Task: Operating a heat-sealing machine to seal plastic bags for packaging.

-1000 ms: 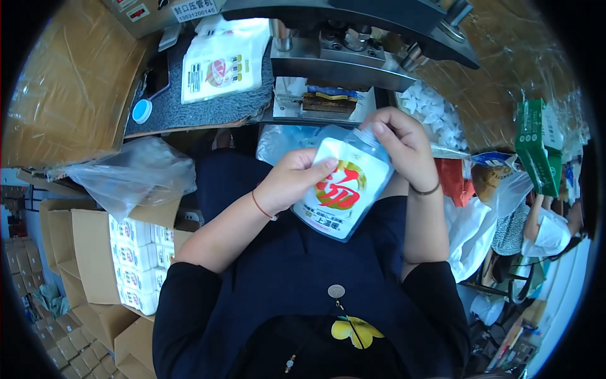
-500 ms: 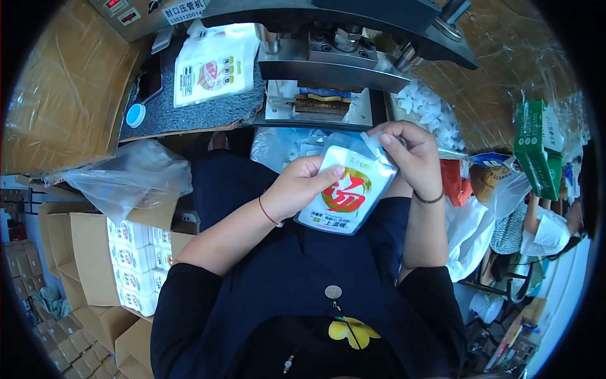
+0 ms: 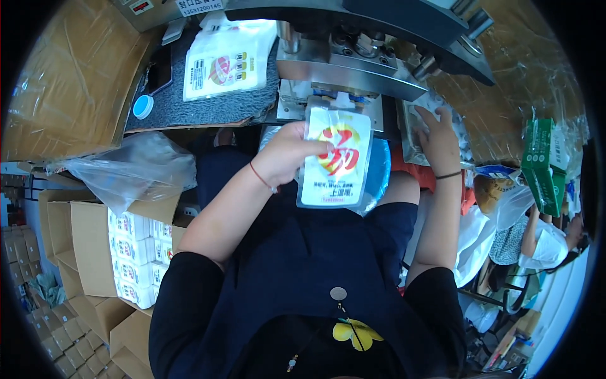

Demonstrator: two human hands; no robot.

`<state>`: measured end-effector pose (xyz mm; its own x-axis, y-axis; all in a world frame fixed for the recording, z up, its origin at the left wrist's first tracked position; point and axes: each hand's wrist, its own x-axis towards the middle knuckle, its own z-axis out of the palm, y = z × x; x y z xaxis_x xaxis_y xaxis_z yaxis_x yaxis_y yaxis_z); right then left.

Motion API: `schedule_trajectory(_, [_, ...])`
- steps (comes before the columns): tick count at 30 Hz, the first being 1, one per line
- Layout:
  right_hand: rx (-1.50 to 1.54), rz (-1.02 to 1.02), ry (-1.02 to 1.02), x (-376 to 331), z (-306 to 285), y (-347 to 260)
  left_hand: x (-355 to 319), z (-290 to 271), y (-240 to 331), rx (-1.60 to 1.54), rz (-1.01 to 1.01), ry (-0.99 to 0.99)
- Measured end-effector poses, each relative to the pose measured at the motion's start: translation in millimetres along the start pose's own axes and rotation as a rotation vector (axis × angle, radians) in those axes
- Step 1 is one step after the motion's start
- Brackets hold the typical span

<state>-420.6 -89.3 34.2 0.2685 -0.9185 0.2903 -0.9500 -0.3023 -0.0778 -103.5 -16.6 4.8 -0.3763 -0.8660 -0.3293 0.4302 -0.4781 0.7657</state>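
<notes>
My left hand [image 3: 284, 158] pinches a white pouch [image 3: 322, 183] with a red and yellow round print, thumb on its front. The pouch hangs in front of a metal press [image 3: 347, 72], its top end at the lower die, where a white plastic piece [image 3: 343, 100] shows. I cannot tell whether that piece sits in the pouch. Over at the right, my right hand [image 3: 440, 148] reaches above a tray [image 3: 410, 142] of small white plastic pieces. Its fingers are spread and nothing shows between them.
On a grey mat [image 3: 173, 107] at the left lie a stack of flat pouches [image 3: 230, 66], a phone [image 3: 159, 76] and a blue-white cap [image 3: 143, 106]. A carton of packed pouches [image 3: 132, 252] stands lower left. A green box [image 3: 540, 167] and another person [image 3: 546, 243] are far right.
My right hand has let go of the pouch's top corner and moved right to the tray. My left hand has brought the pouch upright, closer to the press.
</notes>
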Motion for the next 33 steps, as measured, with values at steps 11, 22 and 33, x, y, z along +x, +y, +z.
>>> schedule_trajectory(11, [0.081, 0.020, -0.043, 1.0, 25.9, 5.6, 7.4, -39.7, 34.3, 0.366, 0.504, 0.448])
schedule_trajectory(22, [0.180, 0.072, 0.192, -10.8, 36.8, 6.2, -47.4, -79.6, -28.8, 1.554, 0.059, 0.072])
schedule_trajectory(33, [0.146, 0.126, 0.352, -15.8, 42.5, -0.5, 86.3, -55.5, -133.0, 1.618, -0.273, 0.146])
